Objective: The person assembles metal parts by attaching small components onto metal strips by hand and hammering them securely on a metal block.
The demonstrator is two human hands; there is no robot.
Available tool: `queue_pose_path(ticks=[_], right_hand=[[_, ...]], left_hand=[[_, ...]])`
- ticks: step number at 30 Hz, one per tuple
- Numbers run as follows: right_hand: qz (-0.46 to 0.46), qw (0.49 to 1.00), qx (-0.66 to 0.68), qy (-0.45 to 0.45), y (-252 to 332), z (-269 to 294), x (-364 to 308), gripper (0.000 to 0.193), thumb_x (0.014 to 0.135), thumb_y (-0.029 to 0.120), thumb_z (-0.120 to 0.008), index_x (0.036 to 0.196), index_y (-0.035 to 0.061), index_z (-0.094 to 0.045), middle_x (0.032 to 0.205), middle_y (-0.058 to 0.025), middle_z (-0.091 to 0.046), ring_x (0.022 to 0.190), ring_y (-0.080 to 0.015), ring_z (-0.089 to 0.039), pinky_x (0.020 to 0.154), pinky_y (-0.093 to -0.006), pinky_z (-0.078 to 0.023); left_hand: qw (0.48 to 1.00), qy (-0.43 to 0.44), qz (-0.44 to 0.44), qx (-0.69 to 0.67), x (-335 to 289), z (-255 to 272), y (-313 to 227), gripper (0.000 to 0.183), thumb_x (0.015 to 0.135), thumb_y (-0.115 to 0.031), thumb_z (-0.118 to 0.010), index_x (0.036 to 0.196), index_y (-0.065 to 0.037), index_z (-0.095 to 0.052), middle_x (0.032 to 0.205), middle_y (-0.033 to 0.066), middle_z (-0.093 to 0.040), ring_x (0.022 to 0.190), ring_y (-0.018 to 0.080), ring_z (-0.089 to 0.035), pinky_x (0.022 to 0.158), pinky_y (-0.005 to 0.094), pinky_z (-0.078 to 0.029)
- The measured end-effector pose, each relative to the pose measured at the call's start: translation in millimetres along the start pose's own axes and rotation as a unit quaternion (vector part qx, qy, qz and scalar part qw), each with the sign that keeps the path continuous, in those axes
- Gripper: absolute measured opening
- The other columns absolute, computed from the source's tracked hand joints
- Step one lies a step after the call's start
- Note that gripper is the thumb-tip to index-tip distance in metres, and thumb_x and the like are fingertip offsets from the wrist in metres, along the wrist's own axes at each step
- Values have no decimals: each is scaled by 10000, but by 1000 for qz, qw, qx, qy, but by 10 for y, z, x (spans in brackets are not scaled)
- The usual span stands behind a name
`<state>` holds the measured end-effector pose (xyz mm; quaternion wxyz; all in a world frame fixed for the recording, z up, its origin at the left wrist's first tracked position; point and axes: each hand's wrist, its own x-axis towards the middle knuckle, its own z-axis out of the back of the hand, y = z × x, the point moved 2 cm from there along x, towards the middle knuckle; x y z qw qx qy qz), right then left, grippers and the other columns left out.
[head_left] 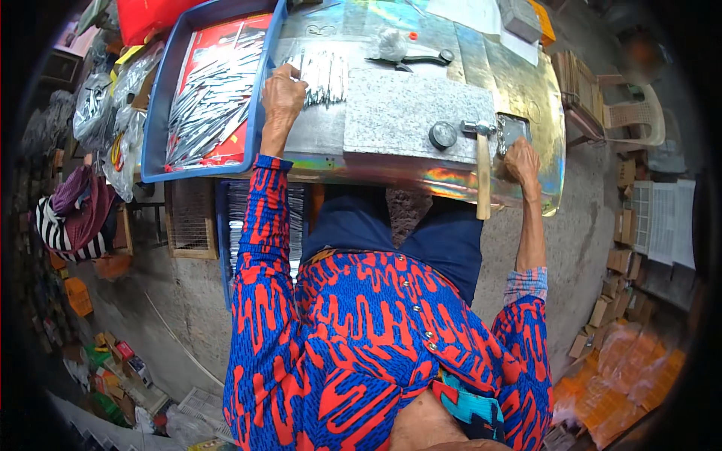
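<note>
My left hand [283, 99] is closed, fingers curled, between the blue tray and a row of slim metal pieces [325, 77] laid side by side on the table; what it pinches is hidden. My right hand [522, 161] is also closed, at the near edge of a small dark shallow tray [514, 129] with small metal bits; its fingertips are covered. Between my hands lies a grey stone slab [406, 109]. A hammer [483, 169] rests at its right end, handle pointing toward me. Beside it sits a round dark-topped disc [442, 135].
The blue tray [259, 98] on the left holds a heap of slim metal pieces [214, 94]. Past the slab lie a black-handled tool [425, 58] and a crumpled clear bag [390, 46]. A grey block [520, 20] stands far right. A plastic chair [635, 116] is beyond the table.
</note>
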<state>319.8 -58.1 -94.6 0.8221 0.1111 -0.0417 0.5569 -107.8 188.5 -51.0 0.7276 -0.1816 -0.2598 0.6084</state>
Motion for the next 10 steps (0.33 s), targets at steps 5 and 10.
queue_pose_path(ticks=[5,10], right_hand=[[9,996,15,91,-84,-12,81,225,760,176,-435,693,-30,-496,705,-269,-540,681,-430,-534,619,-496,-406],[59,990,-1,132,-148,-19,148,236,775,199,-435,773,-29,-497,773,-294,-544,726,-415,-549,659,-491,-405]], left_hand=[[997,-6,24,67,49,-55,-31,195,730,-100,-513,904,-48,-581,864,223,-613,846,404,-588,742,479,-459],[991,-24,21,134,123,-83,13,213,724,-140,-557,923,-64,-571,870,232,-611,862,403,-586,762,461,-462]])
